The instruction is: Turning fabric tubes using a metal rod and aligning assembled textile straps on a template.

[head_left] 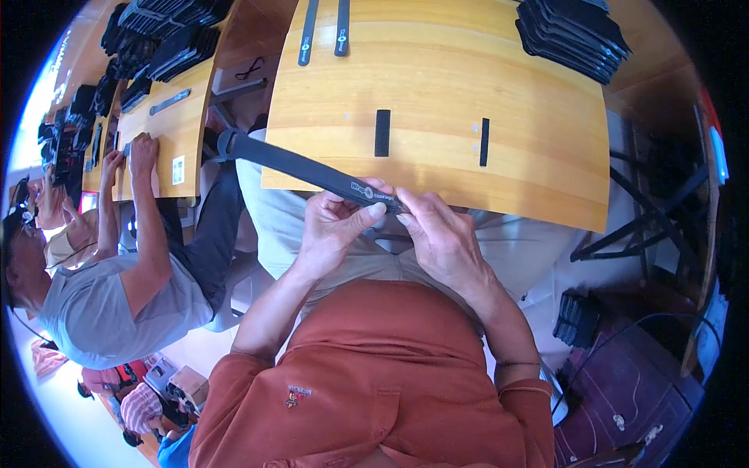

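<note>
A long dark strap [300, 166] with pale printing is stretched across the near left corner of the table, in front of my body. Its looped left end sticks out past the table edge. My left hand [335, 226] pinches the strap near its right end, thumb on top. The fingers of my right hand [441, 236] close on that same end, which they mostly cover. On the wooden table [429, 86] beyond my hands lie a short black strip [382, 132] and a narrower black strip [485, 142].
Two similar straps, one dark strap [308, 35] and another [342, 30], lie at the table's far edge. A stack of black fabric pieces [573, 39] stands far right. At left, a person in a grey shirt [129, 308] works at another table [183, 132]. Black bundle [577, 318] sits lower right.
</note>
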Demonstrator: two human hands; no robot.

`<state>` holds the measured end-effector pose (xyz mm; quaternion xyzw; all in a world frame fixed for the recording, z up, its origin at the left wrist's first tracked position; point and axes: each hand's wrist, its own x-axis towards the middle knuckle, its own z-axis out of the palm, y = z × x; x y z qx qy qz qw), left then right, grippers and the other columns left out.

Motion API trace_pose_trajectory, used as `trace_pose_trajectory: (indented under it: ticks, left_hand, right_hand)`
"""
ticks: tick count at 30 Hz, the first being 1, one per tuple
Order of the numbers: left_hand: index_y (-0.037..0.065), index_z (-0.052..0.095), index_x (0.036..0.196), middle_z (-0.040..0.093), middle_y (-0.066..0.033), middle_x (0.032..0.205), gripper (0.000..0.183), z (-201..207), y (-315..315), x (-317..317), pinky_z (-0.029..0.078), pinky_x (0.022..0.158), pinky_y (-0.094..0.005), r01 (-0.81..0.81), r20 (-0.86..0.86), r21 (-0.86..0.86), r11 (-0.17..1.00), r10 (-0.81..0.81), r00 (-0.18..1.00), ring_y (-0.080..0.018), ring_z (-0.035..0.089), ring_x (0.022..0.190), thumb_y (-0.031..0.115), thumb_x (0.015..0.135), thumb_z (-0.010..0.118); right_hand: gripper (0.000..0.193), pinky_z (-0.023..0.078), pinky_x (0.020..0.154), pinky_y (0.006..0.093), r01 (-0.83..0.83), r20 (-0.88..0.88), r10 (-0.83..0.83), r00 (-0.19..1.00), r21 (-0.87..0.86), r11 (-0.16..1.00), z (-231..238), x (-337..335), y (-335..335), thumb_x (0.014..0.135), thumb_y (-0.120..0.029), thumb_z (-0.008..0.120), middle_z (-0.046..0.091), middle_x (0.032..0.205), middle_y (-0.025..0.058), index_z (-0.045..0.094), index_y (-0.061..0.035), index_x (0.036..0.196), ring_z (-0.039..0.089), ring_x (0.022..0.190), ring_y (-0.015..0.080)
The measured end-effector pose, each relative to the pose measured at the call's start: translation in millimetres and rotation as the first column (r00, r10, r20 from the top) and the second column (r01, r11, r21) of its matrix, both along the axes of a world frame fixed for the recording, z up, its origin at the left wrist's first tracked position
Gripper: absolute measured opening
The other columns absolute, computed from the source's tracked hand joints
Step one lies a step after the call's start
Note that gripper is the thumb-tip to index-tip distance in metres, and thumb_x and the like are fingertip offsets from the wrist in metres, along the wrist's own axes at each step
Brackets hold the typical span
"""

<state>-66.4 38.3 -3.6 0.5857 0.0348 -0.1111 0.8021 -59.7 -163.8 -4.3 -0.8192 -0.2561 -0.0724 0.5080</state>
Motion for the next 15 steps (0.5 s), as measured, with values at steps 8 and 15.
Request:
trace_pose_trajectory:
  ticks: [8, 15]
  left_hand:
    - [-0.002, 0.058, 0.130, 0.071, -0.0117, 0.117, 0.041, 4, -18, -8, 0.054, 0.097, -0.0335, -0.095, 0.061, 0.066, 0.993, 0.091, 0.994, -0.0174, 0.067, 0.107, 0.001, 0.092, 0.073]
    - [-0.004, 0.060, 0.124, 0.068, -0.0078, 0.116, 0.033, 20, 5, -2, 0.054, 0.093, -0.0284, 0.246, -0.027, 0.284, 0.927, -0.249, 0.968, -0.0136, 0.065, 0.105, 0.000, 0.094, 0.071]
  right_hand:
    - [0.041, 0.057, 0.063, 0.0414, -0.004, -0.002, 0.004, 1.000, -0.022, 1.000, 3, -3, 1, 0.083, 0.006, 0.064, 0.063, 0.096, 0.0125, 0.062, 0.0008, 0.124, 0.069, 0.077, 0.0317]
    - [0.040, 0.055, 0.057, 0.0403, -0.130, 0.083, 0.149, 0.985, -0.206, 0.970, 10, 4, -22, 0.083, -0.002, 0.064, 0.063, 0.095, 0.0095, 0.064, -0.0021, 0.123, 0.068, 0.072, 0.0277]
